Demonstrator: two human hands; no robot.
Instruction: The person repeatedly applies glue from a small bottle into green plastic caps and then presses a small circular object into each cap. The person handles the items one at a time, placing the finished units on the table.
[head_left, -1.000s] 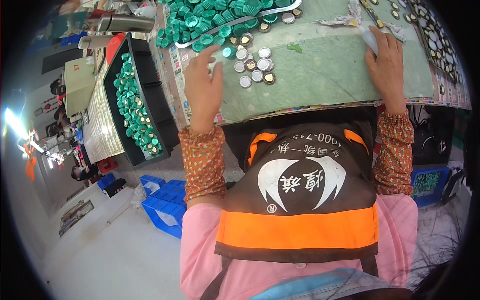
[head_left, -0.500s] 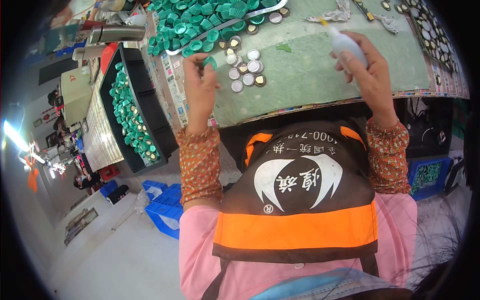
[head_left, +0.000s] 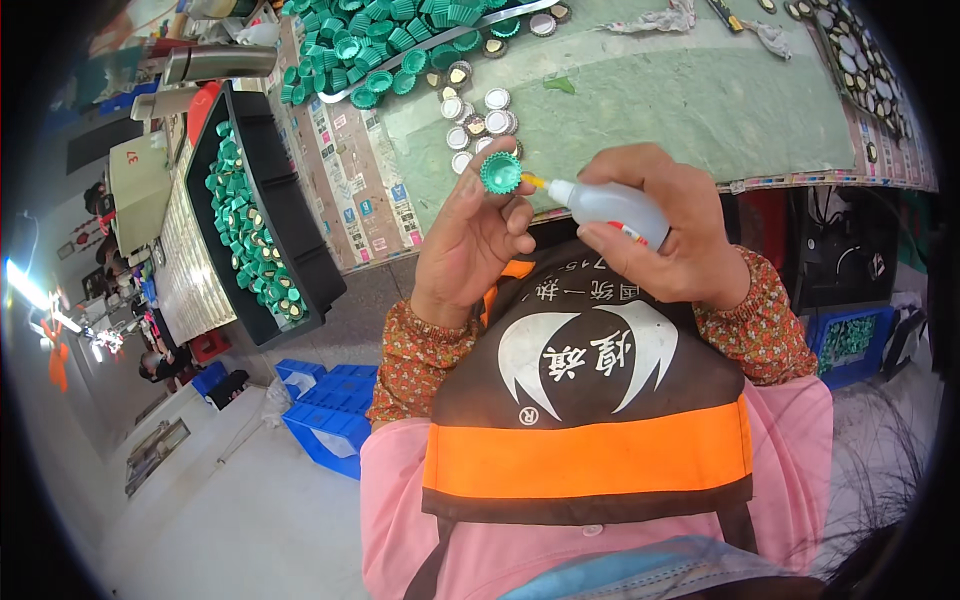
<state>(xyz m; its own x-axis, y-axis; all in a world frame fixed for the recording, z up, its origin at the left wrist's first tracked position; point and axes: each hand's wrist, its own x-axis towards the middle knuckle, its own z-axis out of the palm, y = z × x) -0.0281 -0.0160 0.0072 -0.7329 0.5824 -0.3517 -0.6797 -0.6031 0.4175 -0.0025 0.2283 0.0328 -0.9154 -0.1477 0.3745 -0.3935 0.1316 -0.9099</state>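
My left hand (head_left: pixel 462 240) pinches a small green fluted cup (head_left: pixel 500 174), its open side toward me. In my right hand (head_left: pixel 685 225) is a whitish squeeze bottle (head_left: pixel 618 208), lying on its side. The bottle's yellow nozzle (head_left: pixel 533 181) meets the cup's right rim in the picture; whether it touches I cannot tell. Just beyond the cup, a cluster of bottle caps (head_left: pixel 497 98) lies on the green table covering, several with pale undersides up. Behind them, more green cups (head_left: pixel 375 45) are heaped on and around a tray with a metal rim (head_left: pixel 425 45).
A black bin (head_left: pixel 290 205) of green cups stands left of the table. At the far right, a tray (head_left: pixel 865 85) holds many bottle caps. A crumpled tissue (head_left: pixel 660 18) and a green scrap (head_left: pixel 560 85) lie on the table. Blue crates (head_left: pixel 335 400) sit on the floor.
Both hands have come together nearer my body. The left brought the green cup from beside the caps; the right brought the bottle leftward, its nozzle now at the cup.
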